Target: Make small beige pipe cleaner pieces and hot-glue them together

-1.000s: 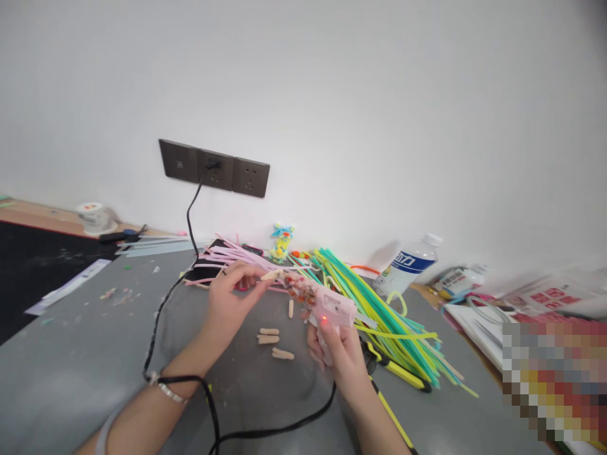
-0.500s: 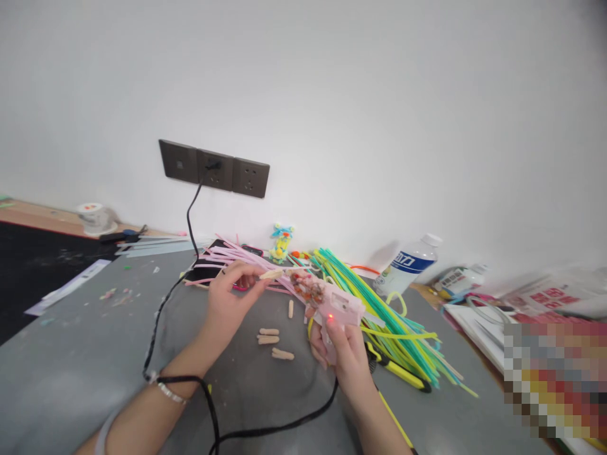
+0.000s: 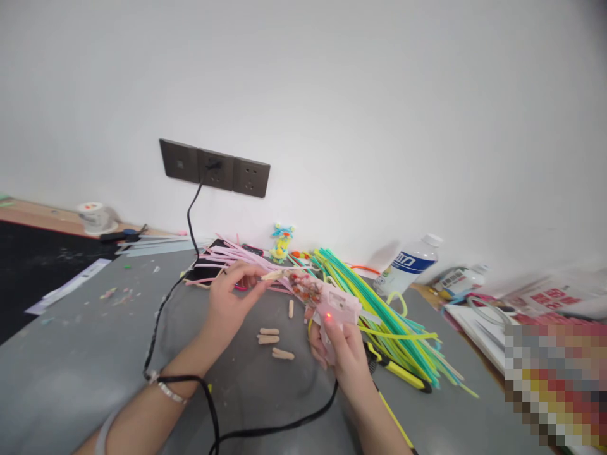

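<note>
My left hand (image 3: 236,292) pinches a small beige fuzzy piece (image 3: 272,276) between thumb and fingertips. My right hand (image 3: 342,347) is wrapped round the handle of a pale pink glue gun (image 3: 339,302), with a red light glowing near the thumb. Dried, stained glue crusts its front end (image 3: 306,287), and the nozzle points left at the beige piece; whether they touch I cannot tell. Below, on the grey table (image 3: 256,398), lie several short beige pieces (image 3: 269,339), some of them in pairs.
Green and yellow pipe cleaners (image 3: 379,309) lie right of the glue gun, pink ones (image 3: 227,256) behind my left hand. A black cord (image 3: 161,309) crosses the table from the wall socket (image 3: 214,169). A bottle (image 3: 408,262), a yellow cutter (image 3: 403,373) and a small figure (image 3: 281,243) stand or lie around.
The glue gun has shifted slightly left, its nozzle closer to the beige piece. My left hand has hardly moved and still pinches the piece.
</note>
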`<state>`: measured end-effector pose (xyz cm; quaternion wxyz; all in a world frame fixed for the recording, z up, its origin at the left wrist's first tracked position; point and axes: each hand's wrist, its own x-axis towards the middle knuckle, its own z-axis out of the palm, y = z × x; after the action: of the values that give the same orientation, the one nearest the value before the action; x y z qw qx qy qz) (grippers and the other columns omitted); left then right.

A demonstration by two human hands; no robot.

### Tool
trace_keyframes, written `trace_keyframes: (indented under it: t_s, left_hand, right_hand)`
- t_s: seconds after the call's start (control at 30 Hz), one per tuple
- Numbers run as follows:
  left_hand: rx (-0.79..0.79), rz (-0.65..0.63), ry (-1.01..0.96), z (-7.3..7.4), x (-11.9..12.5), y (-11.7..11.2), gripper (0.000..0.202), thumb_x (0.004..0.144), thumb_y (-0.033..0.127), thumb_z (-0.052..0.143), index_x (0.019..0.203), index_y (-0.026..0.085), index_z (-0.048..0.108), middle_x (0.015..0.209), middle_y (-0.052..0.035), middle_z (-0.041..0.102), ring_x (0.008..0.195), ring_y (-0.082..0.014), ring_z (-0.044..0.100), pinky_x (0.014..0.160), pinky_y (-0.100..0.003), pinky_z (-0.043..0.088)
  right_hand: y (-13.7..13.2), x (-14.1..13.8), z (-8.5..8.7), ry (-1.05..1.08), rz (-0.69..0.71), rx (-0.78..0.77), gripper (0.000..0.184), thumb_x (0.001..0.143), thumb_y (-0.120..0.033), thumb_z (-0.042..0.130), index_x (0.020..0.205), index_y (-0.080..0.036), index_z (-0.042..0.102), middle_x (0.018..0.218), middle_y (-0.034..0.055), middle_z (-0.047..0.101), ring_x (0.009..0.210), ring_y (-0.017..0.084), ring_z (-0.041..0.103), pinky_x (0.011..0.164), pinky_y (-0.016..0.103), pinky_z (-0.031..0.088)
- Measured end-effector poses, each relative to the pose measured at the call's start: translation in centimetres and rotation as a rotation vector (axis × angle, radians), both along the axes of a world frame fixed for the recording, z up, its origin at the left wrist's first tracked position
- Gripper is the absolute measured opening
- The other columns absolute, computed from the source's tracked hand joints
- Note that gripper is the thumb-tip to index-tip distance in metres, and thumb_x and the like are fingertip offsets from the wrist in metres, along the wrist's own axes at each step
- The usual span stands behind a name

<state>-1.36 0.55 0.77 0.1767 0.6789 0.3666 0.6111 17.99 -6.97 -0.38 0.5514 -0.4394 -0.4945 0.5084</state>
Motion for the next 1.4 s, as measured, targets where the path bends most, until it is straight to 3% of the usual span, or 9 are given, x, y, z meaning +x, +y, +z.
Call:
trace_keyframes:
  t_s: [0.17, 0.4, 0.77, 1.4]
  left_hand:
    - [0.007, 0.001, -0.006, -0.08, 0.04, 0.01, 0.005, 0.083, 0.022, 0.07, 0.079, 0.019, 0.069, 0.066, 0.003, 0.058, 0.06, -0.0116, 0.052, 0.058, -0.023, 0.042]
    - [-0.044, 0.012, -0.002, -0.08, -0.03, -0.12, 0.009, 0.084, 0.026, 0.069, 0.08, 0.019, 0.068, 0.069, 0.0013, 0.061, 0.061, -0.0124, 0.052, 0.058, -0.024, 0.044]
    - [-0.021, -0.01, 0.033, 0.03, 0.29, -0.14, 0.009, 0.084, 0.025, 0.07, 0.079, 0.018, 0.068, 0.067, 0.0024, 0.058, 0.06, -0.0112, 0.052, 0.056, -0.022, 0.043]
    - [-0.002, 0.012, 0.059, -0.07, 0.09, -0.09, 0.004, 0.083, 0.022, 0.07, 0.082, 0.019, 0.071, 0.066, 0.0022, 0.059, 0.06, -0.0122, 0.054, 0.057, -0.023, 0.044]
  right_hand:
    - [0.04, -0.06, 0.12, -0.028, -0.011, 0.004, 0.052, 0.087, -0.065, 0.055, 0.071, -0.015, 0.058, 0.045, -0.0078, 0.037, 0.033, 0.005, 0.029, 0.036, 0.02, 0.02]
    - [-0.19, -0.22, 0.55, 0.035, -0.033, -0.024, 0.052, 0.084, -0.068, 0.058, 0.092, -0.017, 0.06, 0.047, -0.0091, 0.038, 0.035, 0.007, 0.028, 0.036, 0.021, 0.022]
    - [-0.52, -0.44, 0.3, 0.053, 0.008, -0.014, 0.049, 0.084, -0.063, 0.061, 0.089, -0.014, 0.061, 0.048, -0.0079, 0.041, 0.036, 0.006, 0.031, 0.036, 0.02, 0.026]
    - [-0.45, -0.21, 0.78, 0.105, 0.083, -0.142, 0.058, 0.079, -0.069, 0.063, 0.09, -0.012, 0.063, 0.045, -0.0086, 0.041, 0.032, 0.004, 0.028, 0.034, 0.017, 0.023]
